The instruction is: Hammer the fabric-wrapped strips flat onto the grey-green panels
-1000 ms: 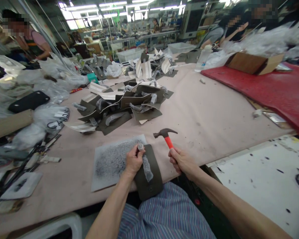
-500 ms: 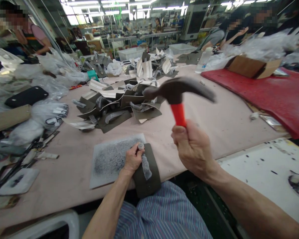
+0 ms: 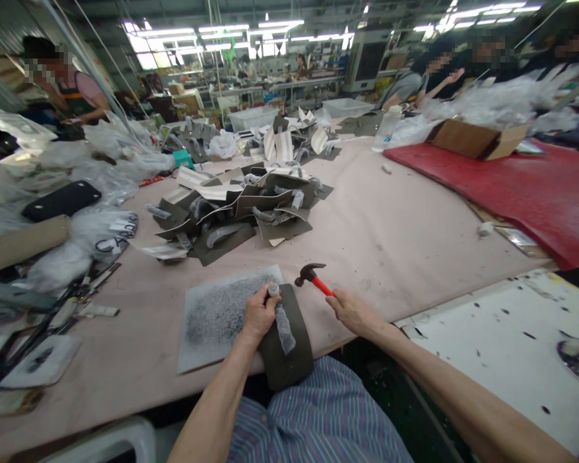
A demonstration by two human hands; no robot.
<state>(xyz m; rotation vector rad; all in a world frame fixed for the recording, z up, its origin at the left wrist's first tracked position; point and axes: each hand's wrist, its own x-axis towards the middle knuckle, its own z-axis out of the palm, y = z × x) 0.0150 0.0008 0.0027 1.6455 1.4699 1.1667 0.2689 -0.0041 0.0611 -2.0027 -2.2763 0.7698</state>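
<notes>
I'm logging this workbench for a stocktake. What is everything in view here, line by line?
hammer: one, dark head, red handle, near table edge
metal punch: one, silver, upright on the olive piece
olive piece: one, olive-grey, at near table edge
pitted pad: one, grey, left of the olive piece
pile of cut pieces: many, olive and cream, mid-table
red mat: one, red, far right
cardboard box: one, brown, at red mat's far end
bottle: one, clear, left of the box
table: one, pale pink
left hand: grips the metal punch
right hand: grips the hammer
</notes>
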